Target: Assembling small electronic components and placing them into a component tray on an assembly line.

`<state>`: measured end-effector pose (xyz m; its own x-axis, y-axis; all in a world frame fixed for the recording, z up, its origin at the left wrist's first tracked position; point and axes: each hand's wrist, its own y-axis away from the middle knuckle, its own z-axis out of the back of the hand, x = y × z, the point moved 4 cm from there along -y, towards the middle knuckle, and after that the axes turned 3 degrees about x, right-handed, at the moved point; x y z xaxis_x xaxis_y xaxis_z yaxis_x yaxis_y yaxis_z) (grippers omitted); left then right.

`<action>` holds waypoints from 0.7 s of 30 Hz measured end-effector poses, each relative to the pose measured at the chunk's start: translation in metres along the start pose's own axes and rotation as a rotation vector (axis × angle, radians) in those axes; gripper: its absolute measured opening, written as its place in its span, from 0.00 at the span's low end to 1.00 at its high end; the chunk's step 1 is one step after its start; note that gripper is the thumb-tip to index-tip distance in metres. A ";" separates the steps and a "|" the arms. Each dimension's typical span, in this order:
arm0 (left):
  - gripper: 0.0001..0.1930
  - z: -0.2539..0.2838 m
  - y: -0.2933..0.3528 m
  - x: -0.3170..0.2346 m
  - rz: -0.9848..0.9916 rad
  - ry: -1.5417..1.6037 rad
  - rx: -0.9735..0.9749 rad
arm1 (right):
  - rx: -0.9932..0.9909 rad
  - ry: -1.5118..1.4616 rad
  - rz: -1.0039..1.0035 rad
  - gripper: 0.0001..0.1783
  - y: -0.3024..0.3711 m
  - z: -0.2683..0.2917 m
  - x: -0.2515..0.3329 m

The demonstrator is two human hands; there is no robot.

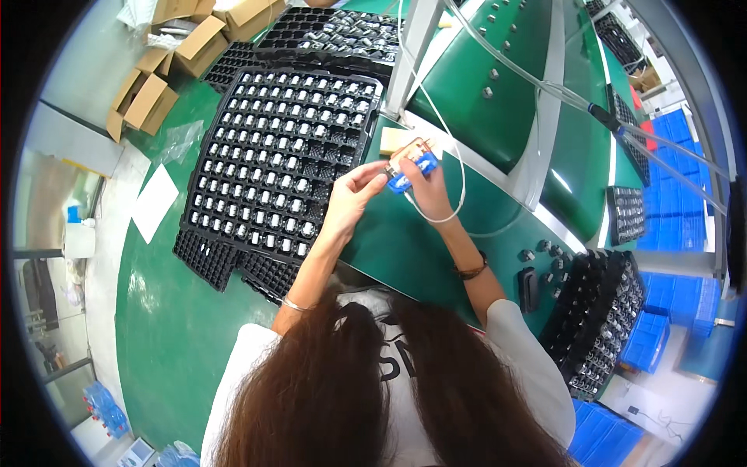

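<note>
Over the green worktop, my right hand [430, 191] grips a small blue fixture [399, 184] with an orange-brown part on its far side. A thin white cable [462, 167] loops around beside that hand. At the fixture's left side, the thumb and fingers of my left hand [354, 201] are pinched together; whatever lies between them is too small to make out. Just beyond both hands sits a pale yellow block [394, 138]. To the left of my left hand lies a large black tray [268, 167] with rows of small silver-white metal parts and several bare pockets on its right side.
More black trays [595, 319] with parts stand at the right. Nearby lie loose metal parts [546, 247] and a black oblong object [528, 289]. A green conveyor belt [475, 105] runs beyond a metal post [412, 58]. Cardboard boxes [152, 103] and blue crates [675, 187] stand farther off.
</note>
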<state>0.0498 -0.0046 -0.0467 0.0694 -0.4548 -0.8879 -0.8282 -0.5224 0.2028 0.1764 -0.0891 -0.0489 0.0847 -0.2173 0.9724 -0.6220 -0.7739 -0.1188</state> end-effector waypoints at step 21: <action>0.12 0.104 0.049 -0.051 -0.301 -1.209 -0.394 | -0.132 0.625 0.027 0.29 -0.021 0.064 0.011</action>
<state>-0.0523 0.0685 -0.0345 -0.4886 0.5404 -0.6850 -0.6363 -0.7579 -0.1441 0.2402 -0.1137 -0.0482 -0.3780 0.1832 0.9075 -0.7118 -0.6843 -0.1583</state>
